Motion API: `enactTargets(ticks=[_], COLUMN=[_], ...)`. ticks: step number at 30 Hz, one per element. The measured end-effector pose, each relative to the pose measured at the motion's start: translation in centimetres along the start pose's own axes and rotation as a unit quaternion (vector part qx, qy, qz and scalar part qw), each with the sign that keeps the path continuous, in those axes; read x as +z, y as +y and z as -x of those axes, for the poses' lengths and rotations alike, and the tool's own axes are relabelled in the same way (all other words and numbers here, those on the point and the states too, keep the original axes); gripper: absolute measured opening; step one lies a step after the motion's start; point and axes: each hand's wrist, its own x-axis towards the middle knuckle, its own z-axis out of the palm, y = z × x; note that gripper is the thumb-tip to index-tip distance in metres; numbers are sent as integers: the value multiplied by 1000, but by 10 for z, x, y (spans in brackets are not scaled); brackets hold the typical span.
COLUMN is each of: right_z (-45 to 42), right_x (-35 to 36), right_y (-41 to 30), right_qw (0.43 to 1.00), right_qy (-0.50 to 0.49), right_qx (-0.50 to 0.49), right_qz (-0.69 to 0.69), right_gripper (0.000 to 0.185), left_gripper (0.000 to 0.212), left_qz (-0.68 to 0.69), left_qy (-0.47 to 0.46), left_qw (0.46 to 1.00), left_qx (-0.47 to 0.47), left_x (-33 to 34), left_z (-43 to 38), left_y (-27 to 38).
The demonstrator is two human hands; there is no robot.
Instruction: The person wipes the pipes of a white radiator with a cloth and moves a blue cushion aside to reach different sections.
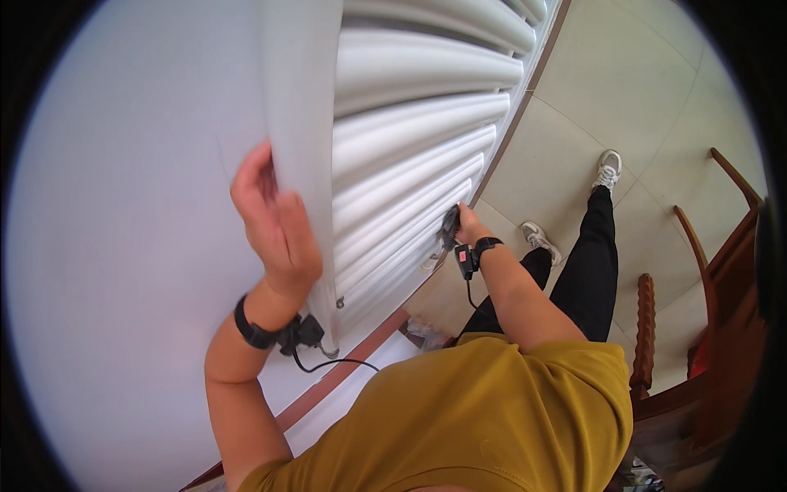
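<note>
A white column radiator (424, 104) runs along the white wall, its rounded tubes spanning the upper middle of the view. My left hand (276, 215) is at the radiator's smooth top edge; its fingers are slightly bent, and I see nothing in it. Whether it touches the edge or the wall cannot be told. Lower down, my right hand (470, 224) grips a dark grey cloth (451, 225) against or close to the ends of the tubes. Part of the cloth is hidden by the hand. Each wrist wears a black strap with a small device and a cable.
Pale floor tiles (572, 123) lie right of the radiator, where my feet in grey-white shoes stand. Brown wooden furniture (731, 264) with curved legs is at the right. A brown skirting strip (369, 344) and clear plastic (424, 332) are near my body. A small metal valve (340, 302) sits on the radiator.
</note>
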Motion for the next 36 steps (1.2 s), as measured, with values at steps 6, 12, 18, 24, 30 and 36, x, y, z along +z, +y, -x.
enactTargets(ticks=[6, 12, 18, 24, 30, 36], right_z=[-3, 200, 323, 188, 169, 335], right_x=[17, 137, 227, 151, 160, 244], right_y=[-57, -91, 12, -61, -95, 35], right_qw=[966, 803, 381, 571, 587, 454], right_qy=[88, 14, -112, 128, 110, -25], right_qx=[-243, -596, -886, -758, -722, -863], right_qz=[17, 12, 239, 289, 350, 221], right_gripper=[20, 36, 41, 46, 44, 44], left_gripper=[23, 28, 29, 35, 31, 29], left_qz=[4, -142, 16, 59, 117, 4], left_qy=[112, 217, 202, 147, 148, 150], left_qw=[988, 940, 969, 981, 979, 973], left_qx=[103, 223, 142, 109, 80, 173], left_x=[2, 17, 7, 5, 6, -51], left_z=[-16, -40, -25, -17, -13, 56], left_y=[-2, -59, -40, -17, -14, -9])
